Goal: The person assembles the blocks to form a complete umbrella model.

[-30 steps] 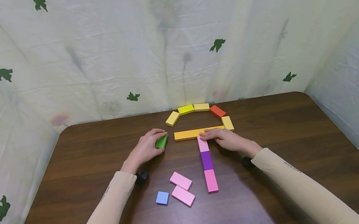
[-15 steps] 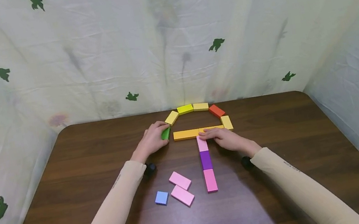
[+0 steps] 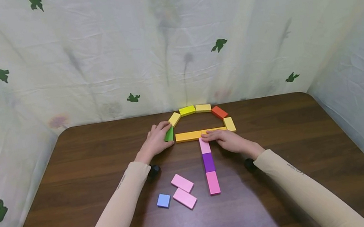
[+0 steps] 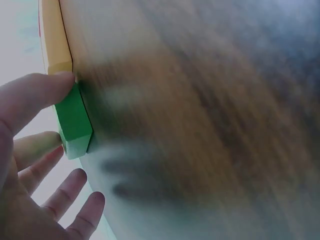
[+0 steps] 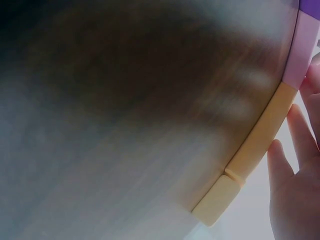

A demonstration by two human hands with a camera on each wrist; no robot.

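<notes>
In the head view my left hand (image 3: pixel 154 141) pinches a green block (image 3: pixel 169 134) by its ends. Its far end sits close to a pale yellow block (image 3: pixel 174 119), and the left wrist view shows the green block (image 4: pixel 74 116) meeting a yellow one (image 4: pixel 56 37). My right hand (image 3: pixel 230 140) rests with extended fingers where the orange bar (image 3: pixel 188 136) of two blocks joins a column topped by a light pink block (image 3: pixel 205 145). Under that pink block come a purple block (image 3: pixel 209 162) and a darker pink block (image 3: pixel 213 183). The fingertips partly cover the right orange block.
A bright yellow block (image 3: pixel 187 110), a pale one (image 3: pixel 203 108), a red one (image 3: pixel 219 112) and another pale one (image 3: pixel 229 124) continue the arc. Two loose pink blocks (image 3: pixel 184 198) and a blue block (image 3: pixel 163 201) lie nearer on the wooden table (image 3: pixel 75 209). A curtain stands behind.
My left hand has carried the green block right and slightly away, turning it more upright, up to the pale yellow block at the arc's left end. The right hand has stayed in place.
</notes>
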